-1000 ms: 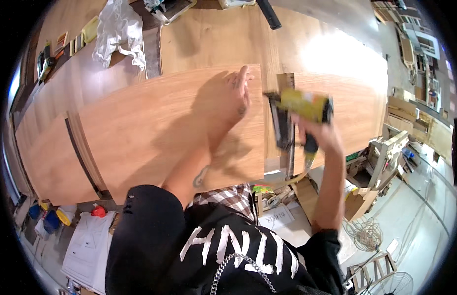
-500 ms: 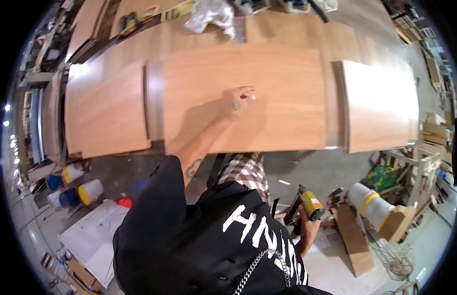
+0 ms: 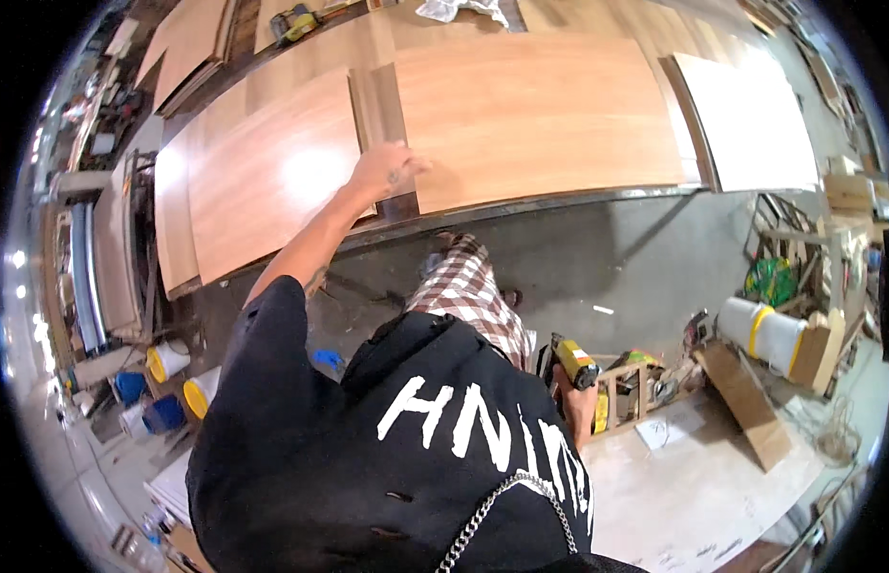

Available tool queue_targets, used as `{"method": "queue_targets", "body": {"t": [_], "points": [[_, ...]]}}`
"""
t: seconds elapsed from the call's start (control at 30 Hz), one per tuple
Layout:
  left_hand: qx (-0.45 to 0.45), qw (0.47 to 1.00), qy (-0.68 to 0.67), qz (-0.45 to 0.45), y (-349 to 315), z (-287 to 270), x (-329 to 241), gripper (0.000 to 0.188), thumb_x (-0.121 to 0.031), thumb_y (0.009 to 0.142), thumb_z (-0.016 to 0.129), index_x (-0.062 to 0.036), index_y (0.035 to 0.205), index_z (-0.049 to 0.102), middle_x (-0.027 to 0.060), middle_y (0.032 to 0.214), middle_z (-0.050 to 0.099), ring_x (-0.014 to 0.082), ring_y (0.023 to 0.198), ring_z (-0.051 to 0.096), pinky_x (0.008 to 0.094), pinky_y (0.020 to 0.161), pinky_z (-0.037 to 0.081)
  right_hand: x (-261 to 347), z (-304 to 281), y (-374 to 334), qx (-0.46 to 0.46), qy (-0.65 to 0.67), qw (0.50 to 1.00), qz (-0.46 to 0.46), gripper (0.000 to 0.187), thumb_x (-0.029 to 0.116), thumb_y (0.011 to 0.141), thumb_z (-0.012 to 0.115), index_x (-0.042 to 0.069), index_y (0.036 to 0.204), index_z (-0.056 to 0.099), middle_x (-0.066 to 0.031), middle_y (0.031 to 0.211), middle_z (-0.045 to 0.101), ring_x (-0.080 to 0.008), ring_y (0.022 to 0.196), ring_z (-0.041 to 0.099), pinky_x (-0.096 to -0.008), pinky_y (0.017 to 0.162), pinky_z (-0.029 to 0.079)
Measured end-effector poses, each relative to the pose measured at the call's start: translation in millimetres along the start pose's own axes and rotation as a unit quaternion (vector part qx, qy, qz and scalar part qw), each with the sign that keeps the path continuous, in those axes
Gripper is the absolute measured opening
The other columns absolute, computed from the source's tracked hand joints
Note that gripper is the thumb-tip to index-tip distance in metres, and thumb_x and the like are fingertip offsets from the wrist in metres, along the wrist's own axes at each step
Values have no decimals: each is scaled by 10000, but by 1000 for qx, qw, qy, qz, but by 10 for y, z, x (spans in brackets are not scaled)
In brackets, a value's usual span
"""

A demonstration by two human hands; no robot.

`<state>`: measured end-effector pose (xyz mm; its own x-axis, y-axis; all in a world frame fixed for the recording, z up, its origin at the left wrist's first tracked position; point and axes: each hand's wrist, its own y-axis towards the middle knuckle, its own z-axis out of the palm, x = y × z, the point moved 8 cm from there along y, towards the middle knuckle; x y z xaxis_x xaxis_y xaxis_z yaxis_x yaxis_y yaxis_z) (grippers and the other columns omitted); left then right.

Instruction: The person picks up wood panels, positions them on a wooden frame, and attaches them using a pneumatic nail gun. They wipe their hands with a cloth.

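My left hand (image 3: 391,165) hovers near the gap between the left wooden panel (image 3: 263,181) and the middle wooden panel (image 3: 540,119). Motion smears its fingers, so I cannot make out how far they are bent or whether they touch wood. Low at my right side, my right hand (image 3: 576,396) grips a yellow and black nail gun (image 3: 575,361), which is held away from the panels. A third panel (image 3: 745,124), bright with glare, lies to the right. All three rest on a long wood-topped bench (image 3: 373,91).
Crumpled clear plastic (image 3: 459,10) and a yellow-black tool (image 3: 293,24) lie at the back of the bench. Stacked boards (image 3: 194,53) stand at far left. White buckets (image 3: 760,329), a loose plank (image 3: 745,406) and a pale board (image 3: 693,487) are at lower right.
My left hand has moved left, from over the middle panel to its left edge. The view has shifted, so the panels appear higher. The nail gun stays in my right hand.
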<state>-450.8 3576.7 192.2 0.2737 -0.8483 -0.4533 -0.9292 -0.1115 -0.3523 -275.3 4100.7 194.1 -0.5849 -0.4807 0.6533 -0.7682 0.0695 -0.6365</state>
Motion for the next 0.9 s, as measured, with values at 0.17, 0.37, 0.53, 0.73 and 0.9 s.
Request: {"method": "queue_targets", "body": {"t": [0.17,0.37,0.53,0.73,0.9], "points": [[10,947,241,210,262,521,-746,1060,-681,639,708,-126,1477,373,190,1553,238,394,1432,201,459,1177,227,168,-59,-119,-54,10,997,48,543,330,777,804,-23,1155,637,-106,987,698,-207,878,638,-347,784,491],[-12,910,122,396,645,1397,-1749,1165,-770,620,625,-147,1532,252,228,1579,163,410,1457,150,506,1180,165,188,-161,175,-100,24,995,3,521,292,796,785,-21,1178,620,-90,1008,682,-195,900,624,-335,810,483],[6,892,170,418,847,1597,-2038,1202,-833,619,572,-192,1553,171,205,1602,78,378,1479,82,509,1191,124,701,201,375,-145,61,978,-134,330,242,814,780,-24,981,678,-39,757,656,-119,650,588,-292,597,465],[-5,886,132,444,947,1704,-2113,1131,-792,670,573,-166,1543,219,177,1603,127,359,1478,112,493,1187,140,1015,746,808,-138,121,974,-132,292,161,811,772,-49,996,687,-93,837,725,-135,761,677,-286,709,515],[19,892,151,425,932,1762,-2156,1091,-783,694,554,-178,1542,228,176,1600,141,344,1480,113,485,1192,131,1100,867,851,-173,53,966,-184,311,181,835,754,-69,1001,672,-40,788,674,-82,711,580,-266,664,492]]}}
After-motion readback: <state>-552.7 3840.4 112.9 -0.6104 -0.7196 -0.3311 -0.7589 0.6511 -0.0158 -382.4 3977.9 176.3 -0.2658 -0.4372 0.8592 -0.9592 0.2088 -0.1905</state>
